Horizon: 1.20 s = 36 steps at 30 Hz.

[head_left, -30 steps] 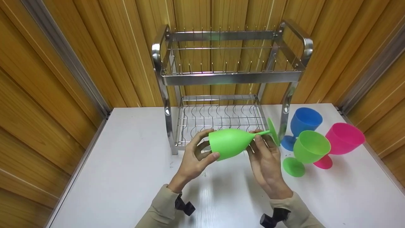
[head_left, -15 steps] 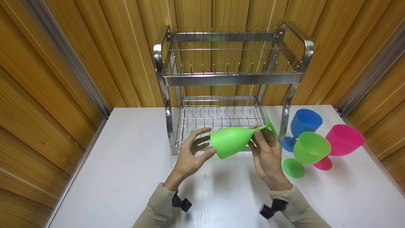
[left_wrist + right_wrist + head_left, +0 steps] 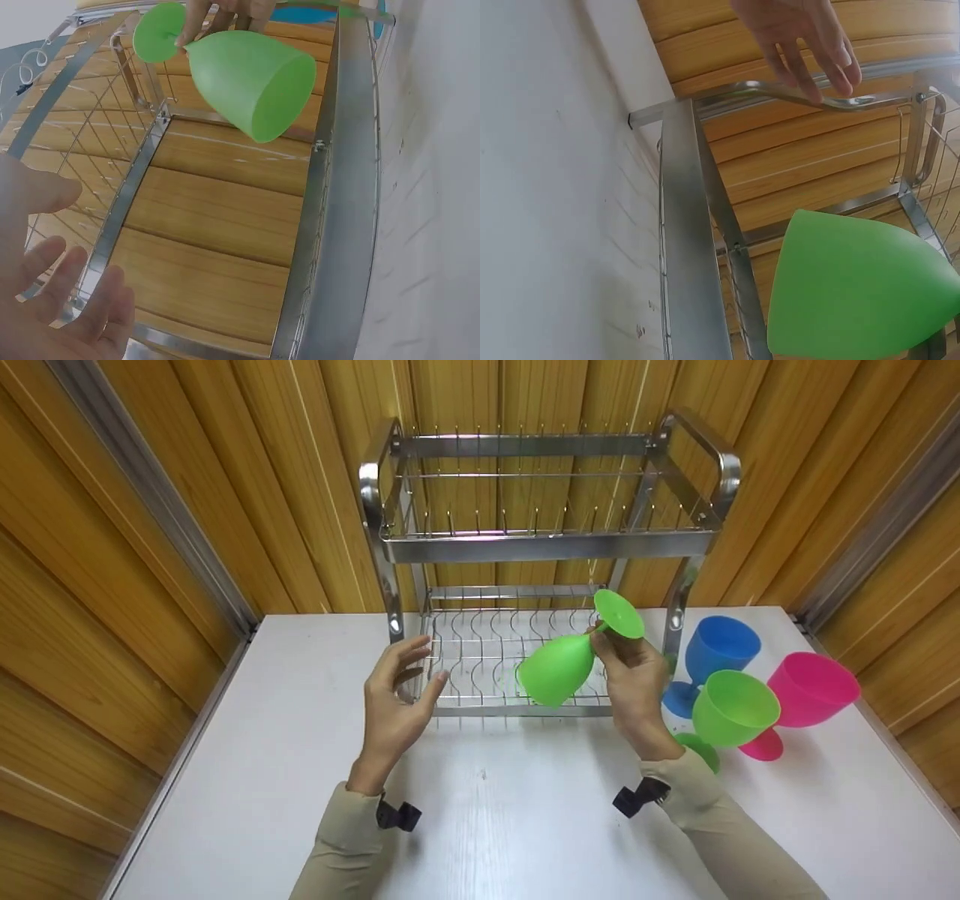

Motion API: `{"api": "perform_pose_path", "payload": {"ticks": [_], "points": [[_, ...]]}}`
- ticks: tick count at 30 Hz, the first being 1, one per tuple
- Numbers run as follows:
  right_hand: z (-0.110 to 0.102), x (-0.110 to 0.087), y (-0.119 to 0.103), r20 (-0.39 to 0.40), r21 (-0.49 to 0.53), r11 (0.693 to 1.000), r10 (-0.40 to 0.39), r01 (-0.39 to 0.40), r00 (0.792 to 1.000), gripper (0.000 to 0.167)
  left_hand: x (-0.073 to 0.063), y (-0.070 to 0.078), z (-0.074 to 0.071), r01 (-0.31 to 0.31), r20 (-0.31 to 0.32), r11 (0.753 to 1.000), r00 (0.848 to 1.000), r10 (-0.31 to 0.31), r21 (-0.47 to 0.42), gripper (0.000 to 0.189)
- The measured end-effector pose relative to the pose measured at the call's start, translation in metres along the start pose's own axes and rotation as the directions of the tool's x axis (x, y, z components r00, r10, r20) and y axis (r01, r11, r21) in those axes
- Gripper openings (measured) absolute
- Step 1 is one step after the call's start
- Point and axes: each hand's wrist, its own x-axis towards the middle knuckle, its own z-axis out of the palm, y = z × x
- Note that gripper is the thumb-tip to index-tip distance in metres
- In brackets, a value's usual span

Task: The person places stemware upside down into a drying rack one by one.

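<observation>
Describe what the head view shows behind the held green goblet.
Behind the held green goblet, the lower wire shelf shows; the part directly behind the goblet is covered.

Enclosed work booth — wood-grain panels (image 3: 90,607) on three sides, metal strips (image 3: 154,495) along the corners, white desk (image 3: 300,697) within.

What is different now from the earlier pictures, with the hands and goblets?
The left hand let go of the held green goblet and moved left. The right hand, still holding it, moved forward and turned it more upside down. The rack, blue goblet, pink goblet and second green goblet stayed put.
</observation>
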Motion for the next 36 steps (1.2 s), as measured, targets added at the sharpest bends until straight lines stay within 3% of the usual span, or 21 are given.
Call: {"api": "perform_pose_path", "payload": {"ticks": [4, 12, 21, 36], "points": [[0.000, 0.007, 0.004, 0.006, -0.130, 0.991, -0.042, 0.042, 0.999, 0.038, 0.005, -0.006, -0.013, 0.002, -0.059, 1.000, 0.998, -0.002, 0.016, 0.048], [0.003, 0.027, 0.014, 0.037, -0.201, 0.975, -0.088, 0.094, 0.995, 0.034, 0.010, -0.023, -0.033, 0.078, -0.142, 0.997, 0.987, -0.075, 0.019, 0.051], [0.006, 0.055, 0.023, -0.016, -0.219, 0.969, -0.120, 0.114, 0.993, 0.025, 0.009, -0.038, -0.029, 0.217, -0.085, 0.975, 0.973, -0.213, 0.050, 0.061], [0.000, 0.090, 0.037, -0.100, -0.326, 0.945, -0.026, -0.008, 0.995, 0.028, 0.007, -0.043, -0.024, 0.295, -0.048, 0.955, 0.955, -0.294, 0.025, 0.051]]}}
